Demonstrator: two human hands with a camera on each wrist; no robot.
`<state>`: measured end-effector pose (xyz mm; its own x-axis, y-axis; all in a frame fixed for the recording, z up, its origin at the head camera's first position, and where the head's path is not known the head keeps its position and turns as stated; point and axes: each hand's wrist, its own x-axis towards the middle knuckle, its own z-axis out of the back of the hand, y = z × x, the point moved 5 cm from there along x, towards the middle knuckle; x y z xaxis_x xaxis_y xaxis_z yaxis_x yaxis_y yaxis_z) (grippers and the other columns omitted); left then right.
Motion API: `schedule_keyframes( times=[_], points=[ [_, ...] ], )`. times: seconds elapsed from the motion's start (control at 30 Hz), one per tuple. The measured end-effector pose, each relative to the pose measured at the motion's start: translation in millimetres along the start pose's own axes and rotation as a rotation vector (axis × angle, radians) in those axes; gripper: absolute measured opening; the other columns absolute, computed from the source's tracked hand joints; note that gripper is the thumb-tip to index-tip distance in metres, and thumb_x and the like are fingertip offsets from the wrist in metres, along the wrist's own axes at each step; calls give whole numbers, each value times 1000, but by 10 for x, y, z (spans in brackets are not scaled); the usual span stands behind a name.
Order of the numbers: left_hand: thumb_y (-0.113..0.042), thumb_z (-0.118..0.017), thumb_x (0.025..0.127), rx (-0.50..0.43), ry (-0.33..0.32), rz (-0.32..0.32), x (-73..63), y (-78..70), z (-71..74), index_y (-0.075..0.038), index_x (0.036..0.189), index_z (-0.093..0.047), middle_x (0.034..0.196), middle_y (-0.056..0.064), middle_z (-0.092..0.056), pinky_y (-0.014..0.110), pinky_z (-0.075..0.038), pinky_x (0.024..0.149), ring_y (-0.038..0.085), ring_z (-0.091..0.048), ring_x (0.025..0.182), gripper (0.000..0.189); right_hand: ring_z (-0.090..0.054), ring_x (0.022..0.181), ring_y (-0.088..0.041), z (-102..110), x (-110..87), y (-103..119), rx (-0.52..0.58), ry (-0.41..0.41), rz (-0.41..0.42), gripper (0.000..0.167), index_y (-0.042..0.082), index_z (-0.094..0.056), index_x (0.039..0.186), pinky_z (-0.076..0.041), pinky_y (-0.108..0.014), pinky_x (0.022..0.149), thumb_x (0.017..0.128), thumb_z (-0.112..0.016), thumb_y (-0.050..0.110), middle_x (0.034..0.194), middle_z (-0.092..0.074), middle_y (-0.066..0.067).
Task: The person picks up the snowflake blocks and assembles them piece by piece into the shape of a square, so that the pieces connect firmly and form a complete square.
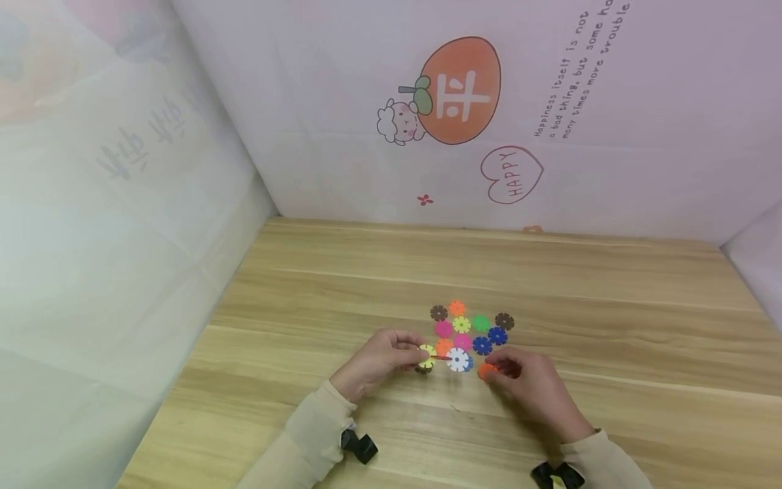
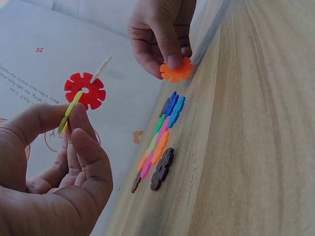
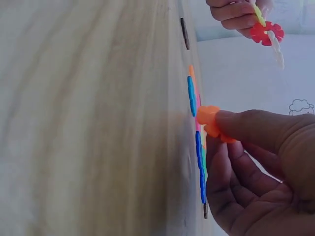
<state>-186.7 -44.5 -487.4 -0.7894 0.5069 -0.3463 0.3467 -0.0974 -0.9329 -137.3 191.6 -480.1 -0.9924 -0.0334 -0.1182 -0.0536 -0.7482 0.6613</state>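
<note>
Between thumb and fingers my left hand (image 1: 385, 360) pinches a yellow notched disc (image 2: 70, 112). That disc is slotted into a red notched disc (image 2: 93, 91), whose other side carries a white notched disc (image 1: 457, 360); the three form one joined piece held above the table. My right hand (image 1: 534, 380) pinches a loose orange notched disc (image 2: 176, 70) near its edge, a short way right of the joined piece. Beyond both hands, several flat discs lie on the table, among them a green one (image 1: 481, 322), a dark blue one (image 1: 482, 346) and a brown one (image 2: 162, 169).
The wood-grain table (image 1: 305, 299) meets a printed white backdrop (image 1: 342, 136) at its far edge. Another white sheet (image 1: 153, 224) hangs along the left side. Black wrist straps (image 1: 359, 445) sit over both sleeves.
</note>
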Motion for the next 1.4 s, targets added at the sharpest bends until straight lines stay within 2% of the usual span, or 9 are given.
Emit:
schedule_keyframes(
  times=[0.13, 0.3, 0.67, 0.9, 1.2, 1.4],
  points=[
    [-6, -69, 90, -8, -3, -3, 2, -2, 0, 4, 109, -66, 82, -3, -69, 26, -55, 75, 9, -65, 78, 21, -60, 79, -10, 33, -21, 17, 48, -4, -18, 12, 18, -74, 98, -50, -22, 68, 86, -77, 21, 91, -71, 3],
    [-5, -70, 89, -9, -8, -4, -3, -7, -6, 4, 108, -66, 82, -3, -69, 26, -55, 74, 9, -65, 77, 21, -61, 77, -9, 79, -52, 70, 106, -22, 9, 10, 18, -74, 95, -51, -21, 67, 86, -77, 19, 88, -72, 4],
    [-5, -69, 90, -10, -1, -4, -22, -1, -26, 6, 110, -65, 80, -4, -68, 26, -55, 74, 7, -62, 75, 23, -63, 78, -2, 107, -106, 141, 184, -86, 112, 5, 20, -73, 90, -54, -20, 69, 86, -77, 21, 86, -73, 6],
    [-6, -70, 90, -4, 4, -1, -14, -5, -27, 6, 111, -65, 81, -4, -69, 26, -56, 75, 8, -64, 76, 25, -64, 78, 0, 127, -148, 204, 231, -156, 239, 6, 21, -73, 88, -54, -21, 68, 86, -77, 17, 84, -74, 8],
    [-6, -69, 89, -3, 12, 3, -5, -6, -50, 6, 114, -64, 83, -2, -68, 25, -55, 75, 9, -63, 77, 28, -65, 80, 0, 119, -154, 259, 255, -174, 323, 9, 21, -73, 89, -55, -22, 71, 86, -76, 13, 85, -74, 9],
    [-5, -69, 90, -17, 17, 8, 3, -4, -51, 8, 115, -63, 83, -2, -68, 24, -55, 74, 8, -64, 77, 28, -65, 80, 0, 114, -148, 267, 269, -188, 355, 11, 20, -74, 90, -55, -21, 73, 86, -76, 11, 86, -75, 3]
  ],
)
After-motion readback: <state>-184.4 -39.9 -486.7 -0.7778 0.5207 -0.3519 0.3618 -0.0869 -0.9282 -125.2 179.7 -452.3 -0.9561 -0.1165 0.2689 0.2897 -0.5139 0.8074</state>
